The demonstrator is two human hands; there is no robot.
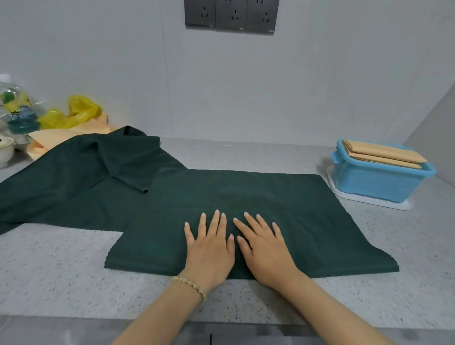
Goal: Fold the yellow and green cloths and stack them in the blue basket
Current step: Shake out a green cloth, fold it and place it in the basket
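Both hands, left hand (209,248) and right hand (264,247), lie flat, fingers spread, smoothing the green cloth (248,197) mid-table. Yellow ones already sit in the blue basket (379,180), far right. Next up, probably another fold.

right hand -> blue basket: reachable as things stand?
Probably yes. The right hand lies flat on the green cloth, and the basket stands on the counter to its right, past the cloth's edge. Only bare counter lies between them. Folded yellow cloths sit on top.
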